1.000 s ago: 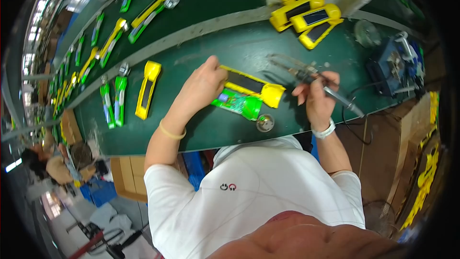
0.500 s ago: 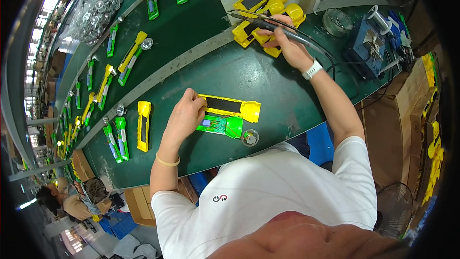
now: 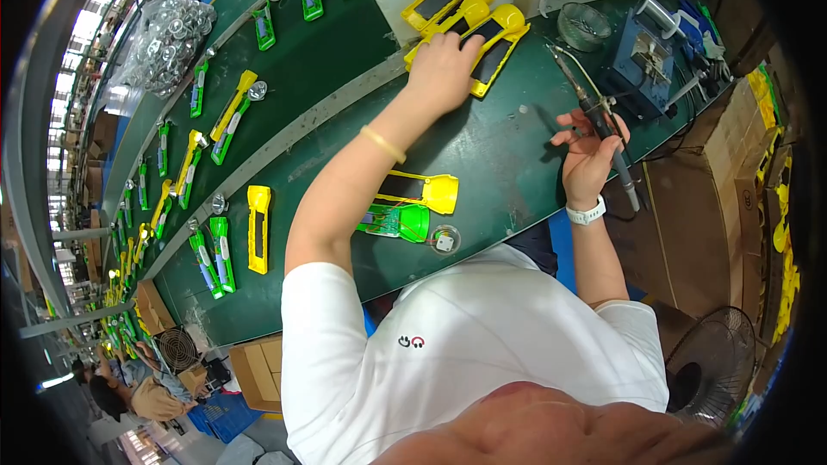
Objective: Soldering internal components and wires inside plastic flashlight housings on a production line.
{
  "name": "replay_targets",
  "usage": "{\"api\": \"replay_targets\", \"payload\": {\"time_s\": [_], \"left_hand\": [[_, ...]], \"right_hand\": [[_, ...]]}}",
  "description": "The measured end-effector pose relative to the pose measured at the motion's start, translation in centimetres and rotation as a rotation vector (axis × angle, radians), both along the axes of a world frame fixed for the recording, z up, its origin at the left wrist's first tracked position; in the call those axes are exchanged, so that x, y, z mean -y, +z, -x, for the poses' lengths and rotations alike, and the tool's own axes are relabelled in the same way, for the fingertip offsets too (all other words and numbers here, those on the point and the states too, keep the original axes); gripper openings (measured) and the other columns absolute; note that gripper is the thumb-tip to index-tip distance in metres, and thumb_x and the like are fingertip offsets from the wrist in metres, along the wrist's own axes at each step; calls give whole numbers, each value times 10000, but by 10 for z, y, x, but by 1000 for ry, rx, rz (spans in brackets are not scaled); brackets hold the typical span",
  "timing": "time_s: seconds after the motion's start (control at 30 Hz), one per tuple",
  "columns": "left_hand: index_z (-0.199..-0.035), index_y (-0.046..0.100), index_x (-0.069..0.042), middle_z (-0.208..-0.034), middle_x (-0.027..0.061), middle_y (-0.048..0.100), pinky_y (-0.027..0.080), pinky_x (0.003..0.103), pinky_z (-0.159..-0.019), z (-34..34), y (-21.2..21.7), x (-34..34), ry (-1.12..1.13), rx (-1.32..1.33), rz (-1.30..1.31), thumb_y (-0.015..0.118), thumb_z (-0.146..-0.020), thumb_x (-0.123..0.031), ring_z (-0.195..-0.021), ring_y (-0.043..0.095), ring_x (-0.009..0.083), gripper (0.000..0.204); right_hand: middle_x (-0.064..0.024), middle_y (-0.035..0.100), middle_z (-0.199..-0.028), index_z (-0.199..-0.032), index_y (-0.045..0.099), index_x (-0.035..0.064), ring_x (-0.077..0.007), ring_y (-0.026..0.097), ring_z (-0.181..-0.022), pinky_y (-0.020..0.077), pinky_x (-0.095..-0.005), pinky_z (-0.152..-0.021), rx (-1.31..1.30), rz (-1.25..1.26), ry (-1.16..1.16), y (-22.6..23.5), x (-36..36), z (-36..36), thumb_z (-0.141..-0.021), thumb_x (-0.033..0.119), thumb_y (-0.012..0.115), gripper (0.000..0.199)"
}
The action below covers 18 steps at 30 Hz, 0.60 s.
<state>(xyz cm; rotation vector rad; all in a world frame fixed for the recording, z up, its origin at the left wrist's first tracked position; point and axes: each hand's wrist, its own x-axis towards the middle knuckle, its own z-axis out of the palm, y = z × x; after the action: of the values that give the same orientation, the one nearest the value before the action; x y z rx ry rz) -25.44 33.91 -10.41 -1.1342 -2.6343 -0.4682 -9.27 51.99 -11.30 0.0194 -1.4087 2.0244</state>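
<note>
At the back of the bench my left hand (image 3: 444, 73) lies over a pile of yellow plastic flashlight shells (image 3: 493, 56), its fingers apart and touching them. My right hand (image 3: 590, 159) loosely holds a soldering iron (image 3: 594, 112), tip pointing away from me, some fingers spread. In front of me lies an open yellow shell (image 3: 439, 193) with a black strip inside. Against it rests a green flashlight body (image 3: 412, 222) with wires and a circuit board. A round clear lamp head (image 3: 444, 239) sits beside that. My left forearm hides the left ends of both shells.
At right stand a blue soldering station (image 3: 642, 65), a solder wire spool (image 3: 657, 13) and a glass bowl (image 3: 584, 26). Several green and yellow flashlight parts (image 3: 222, 254) line the left side. A bag of lamp heads (image 3: 172, 43) lies far left. A fan (image 3: 711, 353) stands behind right.
My left hand has gone from the open yellow shell to the pile at the back. My right hand has drawn back from that pile toward the right with the soldering iron.
</note>
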Motion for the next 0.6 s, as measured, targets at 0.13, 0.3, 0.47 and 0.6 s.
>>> {"api": "replay_targets", "payload": {"time_s": [0.13, 0.3, 0.47, 0.6], "left_hand": [[-1087, 523, -39, -950, 184, 579, 467, 426, -795, 22, -3, 2, -5, 195, -80, 602, -697, -85, -911, 555, 352, 401], [-974, 605, -33, -840, 149, 627, 494, 339, -682, 5, 14, 51, 126, 250, -470, 551, -792, -89, -745, 617, 267, 197], [-978, 624, -44, -774, 34, 608, 460, 237, -656, -31, 3, 131, 96, 878, -323, 530, -827, -85, -671, 551, 107, 182], [-922, 621, -63, -998, 73, 573, 436, 352, -826, -63, -2, 150, 131, 281, -263, 689, -715, -152, -958, 517, 272, 236]], "right_hand": [[-199, 555, -1034, -1213, 313, 93, -299, 606, -849, 530, -353, -579, 27, -11, -21, -10, -15, -19, -952, 418, 351, 419], [-202, 557, -1033, -1221, 305, 114, -300, 606, -845, 526, -348, -569, 40, 41, 20, -1, -22, -22, -946, 443, 351, 431], [-195, 551, -1069, -1238, 333, 147, -301, 595, -868, 520, -331, -554, 59, 17, 254, 5, -1, -19, -923, 496, 361, 470], [-214, 530, -1086, -1225, 269, 90, -285, 599, -905, 513, -298, -590, 157, -34, 421, 6, 36, -17, -924, 450, 402, 488]]}}
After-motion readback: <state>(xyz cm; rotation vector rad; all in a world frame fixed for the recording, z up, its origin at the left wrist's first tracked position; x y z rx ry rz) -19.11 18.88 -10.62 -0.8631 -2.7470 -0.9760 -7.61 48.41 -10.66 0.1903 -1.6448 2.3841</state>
